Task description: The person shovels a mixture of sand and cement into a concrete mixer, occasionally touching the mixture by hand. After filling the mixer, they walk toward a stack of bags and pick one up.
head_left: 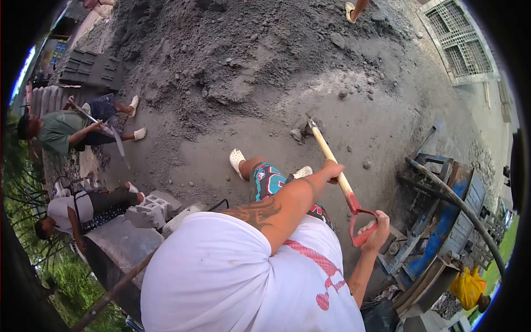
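My left hand (332, 170) is wrapped round the pale wooden shaft of a shovel (326, 146), about midway along it. My right hand (378, 231) grips the red D-shaped handle at the shovel's near end. The shaft slants away from me, and its metal end reaches the grey ground by some dark lumps (298, 133). Most of the blade cannot be made out there. My feet, in cream clogs (237, 160), stand left of the shaft.
A large heap of grey sand and gravel (221, 66) rises ahead. On the left, a person (61, 130) holds a shovel; another person (66, 213) is near concrete blocks (149, 210). A blue metal frame (431, 243) and a curved pipe (470, 213) stand right. Beyond lies a grated panel (456, 39).
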`<state>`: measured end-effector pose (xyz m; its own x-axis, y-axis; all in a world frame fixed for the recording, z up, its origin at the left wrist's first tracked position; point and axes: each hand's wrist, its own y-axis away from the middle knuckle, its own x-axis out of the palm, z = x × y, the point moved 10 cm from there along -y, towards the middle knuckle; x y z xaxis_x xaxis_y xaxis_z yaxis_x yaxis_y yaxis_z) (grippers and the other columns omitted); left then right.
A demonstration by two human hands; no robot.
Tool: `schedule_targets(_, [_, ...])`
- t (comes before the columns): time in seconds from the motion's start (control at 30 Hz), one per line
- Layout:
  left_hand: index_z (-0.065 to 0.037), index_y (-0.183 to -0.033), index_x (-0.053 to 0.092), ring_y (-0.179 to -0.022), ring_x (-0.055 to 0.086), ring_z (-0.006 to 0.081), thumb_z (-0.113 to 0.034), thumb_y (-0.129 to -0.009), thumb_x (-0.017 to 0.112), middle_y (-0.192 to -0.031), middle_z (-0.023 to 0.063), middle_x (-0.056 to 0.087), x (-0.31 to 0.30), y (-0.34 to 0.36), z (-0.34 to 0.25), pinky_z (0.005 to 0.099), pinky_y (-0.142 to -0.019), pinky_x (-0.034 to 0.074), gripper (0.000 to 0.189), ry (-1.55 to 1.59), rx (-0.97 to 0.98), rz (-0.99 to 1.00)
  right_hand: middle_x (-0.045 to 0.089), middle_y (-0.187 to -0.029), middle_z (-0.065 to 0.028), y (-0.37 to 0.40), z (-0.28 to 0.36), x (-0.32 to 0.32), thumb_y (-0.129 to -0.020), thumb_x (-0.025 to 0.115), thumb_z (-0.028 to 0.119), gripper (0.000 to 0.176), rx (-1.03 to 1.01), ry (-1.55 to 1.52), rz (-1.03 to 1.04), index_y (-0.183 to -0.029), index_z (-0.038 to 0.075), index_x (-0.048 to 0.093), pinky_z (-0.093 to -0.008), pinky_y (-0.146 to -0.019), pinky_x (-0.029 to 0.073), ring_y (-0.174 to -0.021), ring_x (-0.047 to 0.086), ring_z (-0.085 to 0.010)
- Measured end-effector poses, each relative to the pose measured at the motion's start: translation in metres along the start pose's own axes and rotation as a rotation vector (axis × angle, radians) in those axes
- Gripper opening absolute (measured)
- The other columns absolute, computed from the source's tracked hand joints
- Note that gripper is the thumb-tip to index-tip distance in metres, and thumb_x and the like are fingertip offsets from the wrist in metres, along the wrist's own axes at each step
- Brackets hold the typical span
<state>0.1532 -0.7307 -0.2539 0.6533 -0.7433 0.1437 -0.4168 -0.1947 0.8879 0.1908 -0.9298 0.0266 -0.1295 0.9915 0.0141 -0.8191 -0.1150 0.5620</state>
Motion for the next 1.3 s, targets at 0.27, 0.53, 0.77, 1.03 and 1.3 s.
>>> schedule_targets(0.27, [-0.006, -0.125, 0.059, -0.103, 0.064, 0.0399, -0.042, -0.083, 0.064, -0.106, 0.0225, 0.068, -0.167, 0.14, -0.164, 0.048, -0.089, 0.049, 0.055, -1.269, 0.613, -0.144, 0.053, -0.061, 0.0, -0.074, -0.01, 0.009, -0.095, 0.058, 0.016, 0.012, -0.233, 0.358, 0.014, -0.096, 0.005, 0.064, -0.026, -0.039, 0.037, -0.042, 0.047, -0.0086])
schedule_targets(0.53, [0.004, -0.119, 0.056, -0.07, 0.066, 0.0185, -0.033, -0.086, 0.068, -0.092, 0.0128, 0.068, -0.435, 0.317, -0.166, 0.0332, -0.065, 0.054, 0.051, -0.384, 0.32, -0.774, 0.069, -0.081, -0.015, -0.093, 0.127, 0.08, -0.091, 0.057, 0.031, 0.031, -0.472, 0.852, 0.219, -0.089, 0.0, 0.065, -0.0364, -0.072, 0.05, -0.077, 0.067, -0.0242])
schedule_targets(0.77, [-0.008, -0.154, 0.018, -0.136, 0.037, 0.0407, -0.041, -0.068, 0.083, -0.143, 0.0281, 0.041, -0.07, 0.299, -0.23, 0.0441, -0.111, 0.036, 0.112, -1.129, 1.047, -0.051, 0.061, -0.073, -0.0211, -0.026, 0.121, 0.211, -0.097, 0.048, 0.034, 0.038, -0.753, 1.109, 0.538, -0.079, 0.003, 0.061, -0.0484, -0.064, 0.045, -0.072, 0.061, -0.0417])
schedule_targets(1.03, [-0.004, -0.135, 0.047, -0.102, 0.062, 0.0411, -0.029, -0.072, 0.071, -0.106, 0.0268, 0.064, -0.033, 0.287, -0.165, 0.0481, -0.088, 0.048, 0.072, -1.182, 0.599, 0.069, 0.064, -0.078, -0.009, -0.048, 0.061, 0.163, -0.096, 0.045, 0.027, 0.032, -0.73, 0.151, 0.085, -0.09, 0.004, 0.066, -0.0368, -0.062, 0.048, -0.067, 0.061, -0.0219])
schedule_targets(1.3, [-0.002, -0.105, 0.055, -0.09, 0.064, 0.0437, -0.03, -0.074, 0.07, -0.091, 0.0218, 0.067, -0.099, 0.308, -0.211, 0.0518, -0.076, 0.048, 0.044, -1.104, 0.696, -0.043, 0.057, -0.125, -0.0233, -0.046, -0.197, 0.242, -0.094, 0.049, 0.049, 0.061, 0.93, -0.158, 0.879, -0.127, -0.003, 0.051, -0.0496, -0.089, 0.051, -0.108, 0.061, -0.0365])
